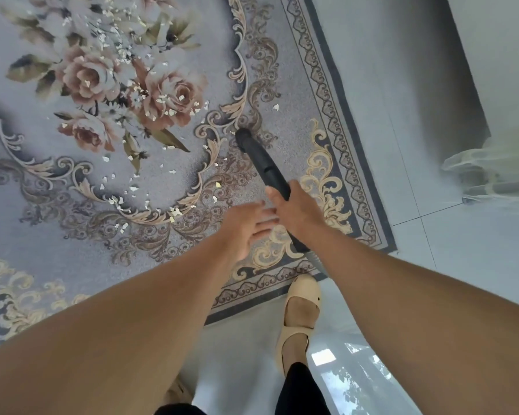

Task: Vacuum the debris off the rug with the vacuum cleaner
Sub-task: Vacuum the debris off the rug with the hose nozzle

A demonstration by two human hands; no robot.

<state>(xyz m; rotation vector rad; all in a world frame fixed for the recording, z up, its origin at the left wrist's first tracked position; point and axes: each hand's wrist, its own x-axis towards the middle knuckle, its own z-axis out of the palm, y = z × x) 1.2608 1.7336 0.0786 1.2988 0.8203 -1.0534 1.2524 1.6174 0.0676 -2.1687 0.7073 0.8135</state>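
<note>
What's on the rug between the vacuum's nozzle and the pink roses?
In the head view, only patterned rug with a few pale scraps lies between the nozzle and the roses.

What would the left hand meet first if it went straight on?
Probably the right hand, which grips the black vacuum tube; the left hand is almost touching it, though depth is unclear.

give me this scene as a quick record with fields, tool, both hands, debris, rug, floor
tool: black vacuum tube, nozzle on the rug
right hand: grips the tube's upper part
left hand: fingers straight, beside the right hand, holding nothing
debris: pale flakes scattered over the floral centre, mostly left of the nozzle
floor: pale tiles right of the rug
foot: beige shoe at the rug's near edge
</note>
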